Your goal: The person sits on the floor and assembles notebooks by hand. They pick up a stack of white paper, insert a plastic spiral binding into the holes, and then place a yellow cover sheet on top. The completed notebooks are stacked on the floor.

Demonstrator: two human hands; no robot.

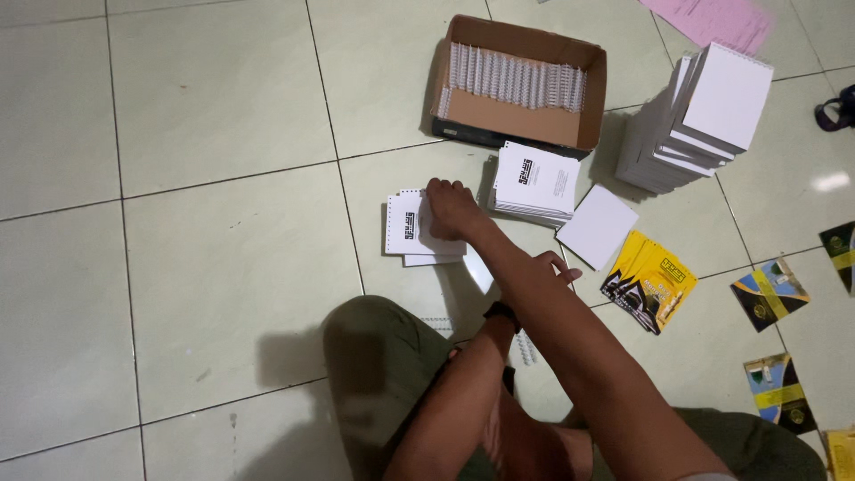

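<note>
two hands work low on the tiled floor: left hand, grip unclear, under the crossing right arm; right hand presses flat and open on a punched booklet at ten o'clock; cardboard box at twelve.

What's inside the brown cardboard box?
The cardboard box holds a row of white wire binding coils lined along its far wall. The near part shows bare brown bottom. Whatever lies beneath the coils is covered.

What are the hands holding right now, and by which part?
The right hand rests on the small white booklet stack on the floor, at its right edge near the top; a closed grip cannot be told. The left hand is mostly hidden behind the right forearm.
</note>
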